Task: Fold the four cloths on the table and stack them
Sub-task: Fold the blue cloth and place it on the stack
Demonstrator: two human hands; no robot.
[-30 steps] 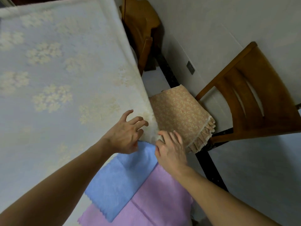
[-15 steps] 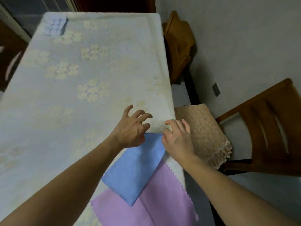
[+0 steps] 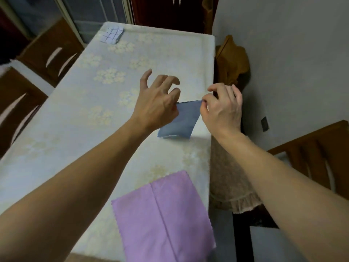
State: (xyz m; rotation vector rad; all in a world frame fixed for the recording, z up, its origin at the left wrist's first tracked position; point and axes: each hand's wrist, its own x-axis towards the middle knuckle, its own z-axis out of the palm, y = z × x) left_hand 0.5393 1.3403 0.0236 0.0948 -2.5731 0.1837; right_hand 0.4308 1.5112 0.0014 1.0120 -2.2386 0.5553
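Note:
A blue cloth (image 3: 180, 121) hangs above the table (image 3: 79, 120) near its right edge, its lower edge touching or just over the tablecloth. My left hand (image 3: 157, 103) pinches its upper left corner and my right hand (image 3: 221, 106) pinches its upper right corner. A purple cloth (image 3: 164, 216) lies flat at the near right of the table with a crease down its middle. A folded white cloth with a dark grid pattern (image 3: 111, 35) sits at the table's far left corner.
A chair with a tan frilled cushion (image 3: 229, 186) stands right of the table under my right forearm; its wooden back (image 3: 317, 157) is further right. Another wooden chair (image 3: 231, 61) stands at the far right. Two chair backs (image 3: 24, 87) line the left side.
Both hands lifted the blue cloth off the purple cloth and carried it away from me along the right edge. The camera tilted up, showing the table's far end.

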